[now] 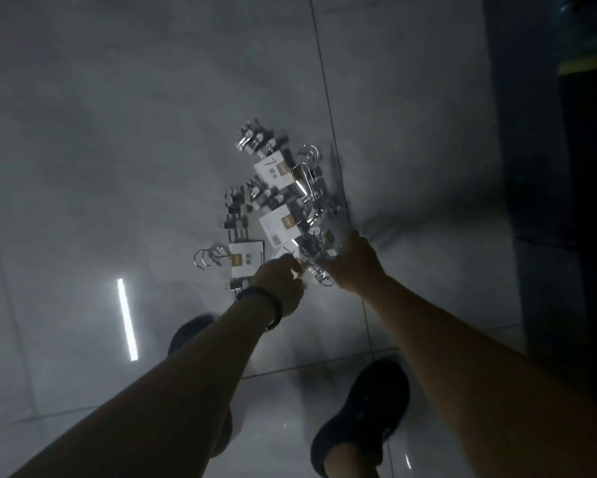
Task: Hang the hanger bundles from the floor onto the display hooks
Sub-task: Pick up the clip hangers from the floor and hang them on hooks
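Several bundles of shiny metal clip hangers with white paper labels lie in a heap [276,201] on the grey tiled floor. One bundle with curved hooks [240,262] lies at the heap's near left. Both arms reach down to the heap's near end. My left hand [278,284], with a dark band at the wrist, curls its fingers onto a bundle [311,267] at the near edge. My right hand [354,265] grips the same bundle from the right. The frame is dark and blurred, so the exact finger contact is unclear.
Glossy grey floor tiles [152,167] reflect a ceiling light strip [127,319]. My two dark shoes [362,412] stand just near of the heap. A dark display fixture [566,167] rises along the right edge.
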